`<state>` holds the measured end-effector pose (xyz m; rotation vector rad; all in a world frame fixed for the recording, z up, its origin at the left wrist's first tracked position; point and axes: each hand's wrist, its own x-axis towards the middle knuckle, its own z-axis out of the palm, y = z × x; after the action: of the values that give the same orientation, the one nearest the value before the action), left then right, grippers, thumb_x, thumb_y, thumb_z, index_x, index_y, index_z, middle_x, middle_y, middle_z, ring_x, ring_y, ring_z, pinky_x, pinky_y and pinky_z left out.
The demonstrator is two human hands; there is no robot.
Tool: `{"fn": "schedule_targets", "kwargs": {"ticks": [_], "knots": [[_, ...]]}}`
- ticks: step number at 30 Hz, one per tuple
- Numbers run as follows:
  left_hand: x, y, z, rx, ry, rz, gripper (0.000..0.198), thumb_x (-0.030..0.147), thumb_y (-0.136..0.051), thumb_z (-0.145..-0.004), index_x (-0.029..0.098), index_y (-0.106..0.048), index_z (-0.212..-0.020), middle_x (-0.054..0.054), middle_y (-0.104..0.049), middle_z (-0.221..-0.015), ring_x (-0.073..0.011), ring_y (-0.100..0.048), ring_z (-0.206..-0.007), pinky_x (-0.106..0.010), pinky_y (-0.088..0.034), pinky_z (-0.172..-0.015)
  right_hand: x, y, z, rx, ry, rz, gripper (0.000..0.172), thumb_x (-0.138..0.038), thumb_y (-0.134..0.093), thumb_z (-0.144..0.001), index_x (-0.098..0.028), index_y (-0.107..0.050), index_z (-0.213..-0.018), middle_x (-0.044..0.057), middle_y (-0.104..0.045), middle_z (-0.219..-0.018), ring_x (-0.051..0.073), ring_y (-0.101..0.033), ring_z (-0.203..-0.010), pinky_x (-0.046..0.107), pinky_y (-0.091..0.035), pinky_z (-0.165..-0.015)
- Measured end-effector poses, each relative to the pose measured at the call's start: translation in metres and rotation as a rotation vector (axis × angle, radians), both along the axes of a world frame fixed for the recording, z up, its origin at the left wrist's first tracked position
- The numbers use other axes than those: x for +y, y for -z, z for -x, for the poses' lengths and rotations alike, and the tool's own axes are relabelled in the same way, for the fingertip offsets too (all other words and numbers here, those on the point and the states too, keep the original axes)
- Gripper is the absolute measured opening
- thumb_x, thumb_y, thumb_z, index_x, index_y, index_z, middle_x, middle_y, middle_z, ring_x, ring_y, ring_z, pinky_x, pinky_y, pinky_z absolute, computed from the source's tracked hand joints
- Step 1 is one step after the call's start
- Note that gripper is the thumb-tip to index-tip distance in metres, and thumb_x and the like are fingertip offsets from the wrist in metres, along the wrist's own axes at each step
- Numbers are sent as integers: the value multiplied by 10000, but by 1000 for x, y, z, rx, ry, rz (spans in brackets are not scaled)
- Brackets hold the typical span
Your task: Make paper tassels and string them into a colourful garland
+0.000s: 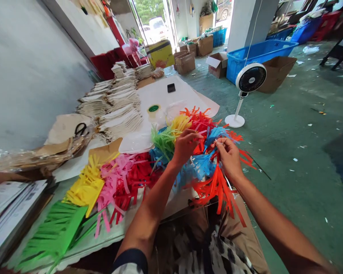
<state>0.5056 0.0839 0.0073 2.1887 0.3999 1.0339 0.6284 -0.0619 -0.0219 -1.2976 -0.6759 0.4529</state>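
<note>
Quite closed, right hand [229,155] pinching top of orange paper fringe [218,182], hanging just below the hand, left hand [186,146] half curled near red fringe [199,121], whether it holds something I cannot tell.

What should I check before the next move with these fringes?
1. Right hand pinched: ok, thumb and finger meet just above the orange fringe.
2. Left hand gripping: cannot tell, anything between its fingertips is too small to see.
3. Orange fringe wholly on the table: not ok, strands hang past the near edge.
4. Tape clear of the fringes: ok, it lies beyond them.
5. Fan upright: ok.
6. Fan running: cannot tell.
</note>
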Motion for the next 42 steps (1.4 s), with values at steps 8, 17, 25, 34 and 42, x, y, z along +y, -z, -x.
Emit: {"fn": "schedule_targets", "kwargs": {"ticks": [8,17,25,34,42], "knots": [[9,-40,2,-464,195,685,285,491,-820,-891,244,-740,-1009,-33,-762,-1077,-124,-735,-845,-207,-570,-685,5,0,-1,-48,7,-6,239,-482,-671,-945,-248,-651,-901,10,-692,-876,182,-584,-701,305,-466,-647],[-5,-60,18,-345,232,638,323,383,-831,-904,259,-723,-1182,11,-712,-804,-69,-571,-595,-188,-444,-539,-11,-18,5,-106,166,-136,187,-428,-646,-981,-245,-669,-945,24,-690,-949,199,-631,-897,322,-493,-797],[-29,-12,8,-157,256,717,382,507,-793,-890,218,-589,-1035,44,-650,-742,-104,-643,-623,-220,-523,-591,-6,-32,21,-40,24,-48,234,-469,-697,-930,-239,-673,-905,-5,-623,-817,143,-486,-615,290,-393,-555],[-41,3,-1,-190,297,817,415,512,-791,-883,227,-505,-977,69,-603,-733,-70,-558,-508,-193,-411,-439,-7,-27,26,-67,-1,-21,218,-451,-727,-924,-234,-718,-906,-15,-642,-775,133,-476,-588,288,-377,-551],[-39,12,0,-166,314,865,424,532,-789,-884,220,-508,-938,60,-600,-698,-83,-551,-530,-206,-407,-481,-8,-23,32,-179,18,-18,201,-425,-660,-999,-238,-726,-962,-8,-671,-812,135,-524,-627,288,-406,-581]]}}
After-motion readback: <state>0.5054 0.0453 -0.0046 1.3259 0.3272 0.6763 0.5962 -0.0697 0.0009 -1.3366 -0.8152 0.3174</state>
